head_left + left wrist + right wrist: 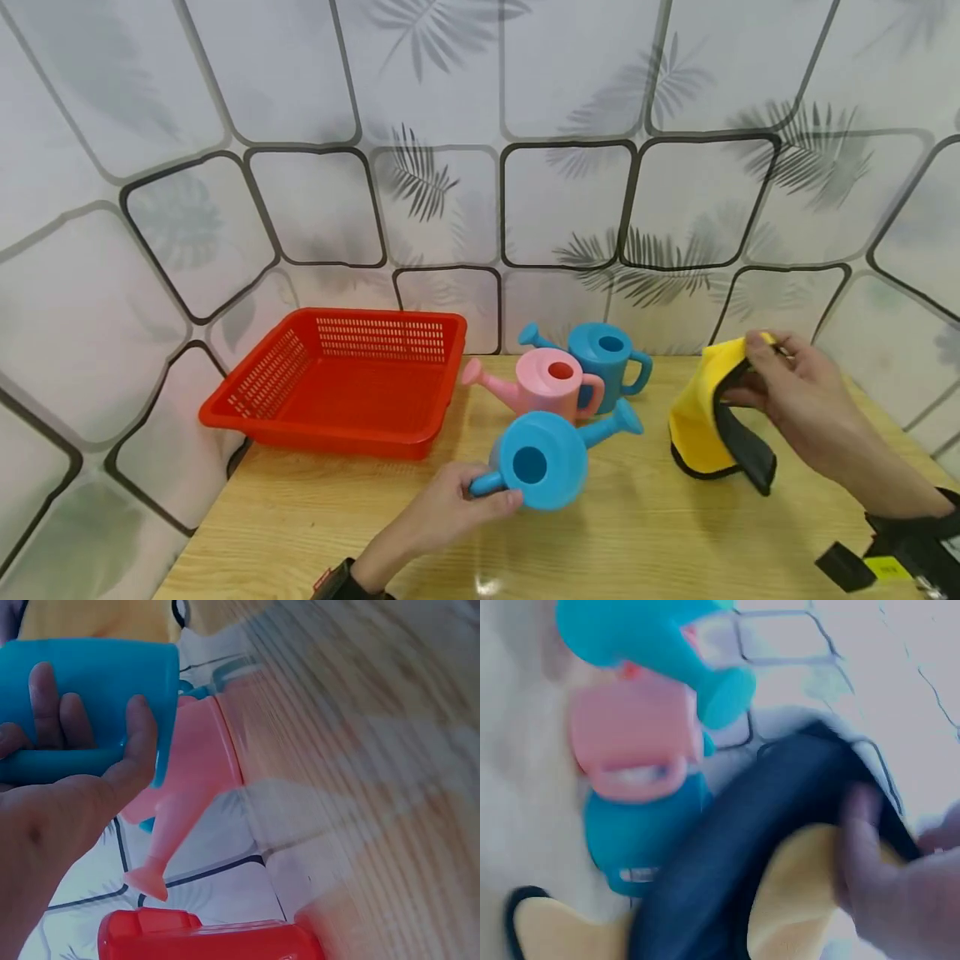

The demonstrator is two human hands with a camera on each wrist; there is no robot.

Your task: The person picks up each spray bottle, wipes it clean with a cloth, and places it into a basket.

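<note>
Left hand: here the left hand [457, 508] has its fingers wrapped round the handle of the front blue watering can [564, 471]; the can looks lifted, its spout pointing off to the right;

Right hand: over there the right hand [806, 400] pinches the yellow-and-black cloth [697, 408] near its top; the lower part hangs loose;

Good handling: a firm hold on the handle would, I judge, stop the can twisting; gathering the dangling cloth would give better control than that high pinch;

Pink can: the pink watering can [538, 393] stands close behind the held one; a small shift that way could knock it;

Rear can: the rear blue watering can [603, 358] is partly hidden by the pink one, with the patterned wall [562, 200] behind it;

Red basket: the basket [345, 440] sits to the left, its rim near the pink spout;

Open room: bare table [660, 533] shows between can and cloth; that side looks easiest for moving;
</note>
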